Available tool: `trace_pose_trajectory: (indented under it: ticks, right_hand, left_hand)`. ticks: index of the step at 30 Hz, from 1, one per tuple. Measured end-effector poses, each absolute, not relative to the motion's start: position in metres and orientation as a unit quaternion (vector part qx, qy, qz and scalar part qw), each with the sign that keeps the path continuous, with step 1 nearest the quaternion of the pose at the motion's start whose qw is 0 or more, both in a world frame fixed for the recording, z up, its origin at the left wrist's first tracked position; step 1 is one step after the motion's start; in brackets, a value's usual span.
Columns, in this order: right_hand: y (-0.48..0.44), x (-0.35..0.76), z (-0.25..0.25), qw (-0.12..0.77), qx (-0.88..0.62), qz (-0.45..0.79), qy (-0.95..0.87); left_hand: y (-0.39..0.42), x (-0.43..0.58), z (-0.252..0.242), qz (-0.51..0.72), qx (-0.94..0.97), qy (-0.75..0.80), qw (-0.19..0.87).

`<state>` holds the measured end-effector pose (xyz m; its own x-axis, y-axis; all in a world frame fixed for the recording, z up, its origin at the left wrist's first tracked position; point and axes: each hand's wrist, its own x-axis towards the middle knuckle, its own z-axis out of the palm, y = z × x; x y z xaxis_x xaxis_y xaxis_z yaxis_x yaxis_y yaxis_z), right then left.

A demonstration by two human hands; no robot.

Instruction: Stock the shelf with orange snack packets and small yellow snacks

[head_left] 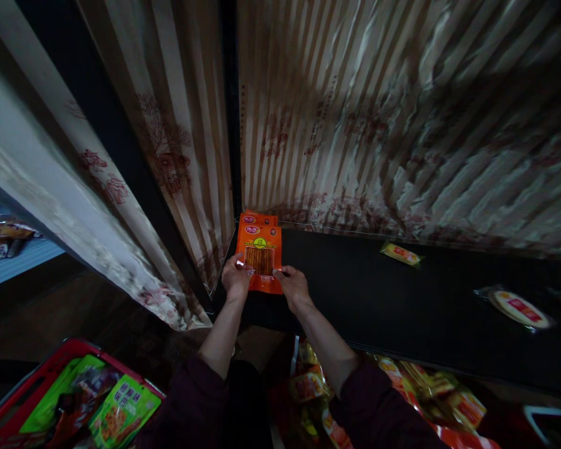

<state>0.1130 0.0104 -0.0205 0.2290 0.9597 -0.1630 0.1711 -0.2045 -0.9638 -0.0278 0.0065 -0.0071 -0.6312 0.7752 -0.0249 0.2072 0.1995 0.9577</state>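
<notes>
Both my hands grip an orange snack packet (260, 252) with a clear window showing brown sticks inside. My left hand (237, 277) is closed on its lower left edge, and my right hand (293, 287) pinches its lower right edge. Just behind it, the top of a second orange packet (264, 219) shows; most of that one is hidden. The packets are over the left end of a black shelf (336, 293), near the corner post. Whether the front packet rests on the shelf I cannot tell.
Right along the shelf lie a small yellow wrapped snack (401, 253) and an oval wrapped one (521, 308). Printed curtains (355, 125) hang behind and left. A red basket (65, 345) with green packets stands lower left. Below the shelf are several yellow-and-red packets (308, 383).
</notes>
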Motion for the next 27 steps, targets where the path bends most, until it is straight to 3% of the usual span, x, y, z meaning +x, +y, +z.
trace_pose_trajectory:
  ticks: [22,27]
  right_hand:
    - [0.054,0.102,-0.005,0.331,-0.731,0.267,-0.533]
    - [0.056,0.1,-0.007,0.272,-0.74,0.231,-0.571]
  left_hand:
    - [0.04,-0.028,0.003,0.457,0.475,0.741,0.127]
    - [0.043,-0.029,-0.002,0.373,0.515,0.766,0.097]
